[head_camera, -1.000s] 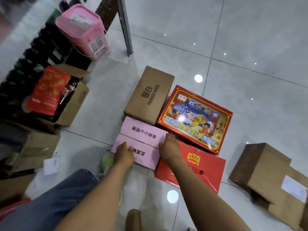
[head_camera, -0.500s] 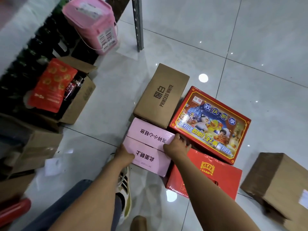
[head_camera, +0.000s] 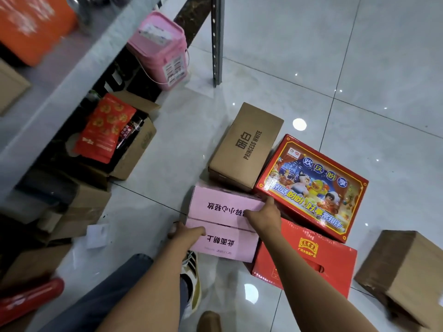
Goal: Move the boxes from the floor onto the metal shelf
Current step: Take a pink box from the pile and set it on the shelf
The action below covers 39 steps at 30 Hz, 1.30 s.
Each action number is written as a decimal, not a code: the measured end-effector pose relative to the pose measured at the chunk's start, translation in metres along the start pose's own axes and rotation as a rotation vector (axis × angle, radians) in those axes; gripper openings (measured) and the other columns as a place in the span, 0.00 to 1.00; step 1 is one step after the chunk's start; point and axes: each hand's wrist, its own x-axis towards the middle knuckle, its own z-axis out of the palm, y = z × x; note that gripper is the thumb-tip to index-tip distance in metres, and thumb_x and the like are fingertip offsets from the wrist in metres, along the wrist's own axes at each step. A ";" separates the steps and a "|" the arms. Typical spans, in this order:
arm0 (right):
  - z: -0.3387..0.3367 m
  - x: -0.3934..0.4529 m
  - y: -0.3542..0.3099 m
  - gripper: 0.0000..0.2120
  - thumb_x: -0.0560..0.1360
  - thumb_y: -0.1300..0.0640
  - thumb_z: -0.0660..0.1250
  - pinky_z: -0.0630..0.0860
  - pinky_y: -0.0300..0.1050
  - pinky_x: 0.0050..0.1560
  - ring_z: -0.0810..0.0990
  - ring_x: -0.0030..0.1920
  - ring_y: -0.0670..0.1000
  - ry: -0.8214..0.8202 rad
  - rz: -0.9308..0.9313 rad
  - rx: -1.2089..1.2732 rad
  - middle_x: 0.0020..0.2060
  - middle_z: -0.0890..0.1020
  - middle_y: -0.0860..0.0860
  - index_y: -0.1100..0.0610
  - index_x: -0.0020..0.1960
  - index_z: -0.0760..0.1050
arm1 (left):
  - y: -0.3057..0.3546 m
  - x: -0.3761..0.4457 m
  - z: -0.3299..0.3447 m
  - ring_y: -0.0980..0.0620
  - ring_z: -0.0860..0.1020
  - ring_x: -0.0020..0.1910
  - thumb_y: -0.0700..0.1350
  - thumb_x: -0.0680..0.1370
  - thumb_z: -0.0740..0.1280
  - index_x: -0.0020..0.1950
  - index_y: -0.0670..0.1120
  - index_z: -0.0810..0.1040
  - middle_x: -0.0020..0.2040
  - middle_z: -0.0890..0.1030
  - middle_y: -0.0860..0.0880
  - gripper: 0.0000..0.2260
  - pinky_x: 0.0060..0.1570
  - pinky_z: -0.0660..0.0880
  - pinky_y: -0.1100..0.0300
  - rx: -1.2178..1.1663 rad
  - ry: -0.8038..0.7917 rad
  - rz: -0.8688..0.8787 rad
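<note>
**Inspector:** At the moment recorded, the pink box (head_camera: 224, 226) stood on the tiled floor (head_camera: 359, 68), black printing on its top, at the near end of a cluster of boxes. The left hand (head_camera: 189, 233) held its left edge, thumb lying on the top face; the fingers went round the side, out of sight. The right hand (head_camera: 265, 215) gripped the far right corner, fingers curled over the edge.

**Clerk:** And the neighbouring boxes?

**Inspector:** A brown box (head_camera: 247, 144) marked PRINCESS WHITE lay just beyond it. A picture box (head_camera: 314, 185), red with cartoon figures, rested to the right, partly over a plain red box (head_camera: 309, 262). The pink box touched or nearly touched all three; I could not tell which. A further brown carton (head_camera: 405, 274) sat well apart on the right.

**Clerk:** The shelf?

**Inspector:** The metal shelf (head_camera: 72, 75) ran along the left, its upright post (head_camera: 217, 41) on the floor. A pink bucket (head_camera: 160, 49) and an open carton (head_camera: 136, 147) holding a red bag (head_camera: 105, 128) stood beneath it.
</note>
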 end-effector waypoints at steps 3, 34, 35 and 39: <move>-0.006 -0.031 -0.011 0.29 0.65 0.55 0.74 0.72 0.49 0.57 0.74 0.59 0.60 0.035 -0.019 0.170 0.57 0.75 0.58 0.59 0.62 0.68 | -0.009 -0.028 -0.013 0.43 0.79 0.47 0.50 0.64 0.71 0.61 0.43 0.74 0.50 0.80 0.42 0.27 0.44 0.78 0.55 -0.163 -0.049 0.023; -0.317 -0.497 -0.164 0.08 0.71 0.53 0.75 0.72 0.32 0.34 0.77 0.33 0.40 -0.005 -1.003 1.210 0.36 0.83 0.42 0.55 0.48 0.83 | -0.090 -0.517 -0.163 0.66 0.78 0.50 0.57 0.67 0.76 0.66 0.55 0.67 0.55 0.80 0.58 0.32 0.44 0.74 0.68 -0.571 0.745 1.374; -0.321 -0.513 -0.167 0.06 0.71 0.53 0.75 0.72 0.32 0.34 0.77 0.33 0.40 -0.043 -1.047 1.228 0.35 0.83 0.42 0.55 0.46 0.84 | -0.100 -0.531 -0.172 0.66 0.77 0.50 0.58 0.66 0.76 0.66 0.55 0.68 0.54 0.80 0.58 0.32 0.45 0.74 0.66 -0.571 0.796 1.388; -0.325 -0.573 -0.176 0.10 0.71 0.53 0.75 0.74 0.32 0.36 0.80 0.37 0.40 -0.223 -1.172 1.260 0.41 0.86 0.43 0.54 0.51 0.84 | -0.142 -0.583 -0.202 0.65 0.78 0.51 0.61 0.66 0.75 0.62 0.59 0.70 0.52 0.80 0.62 0.28 0.47 0.75 0.63 -0.641 0.948 1.435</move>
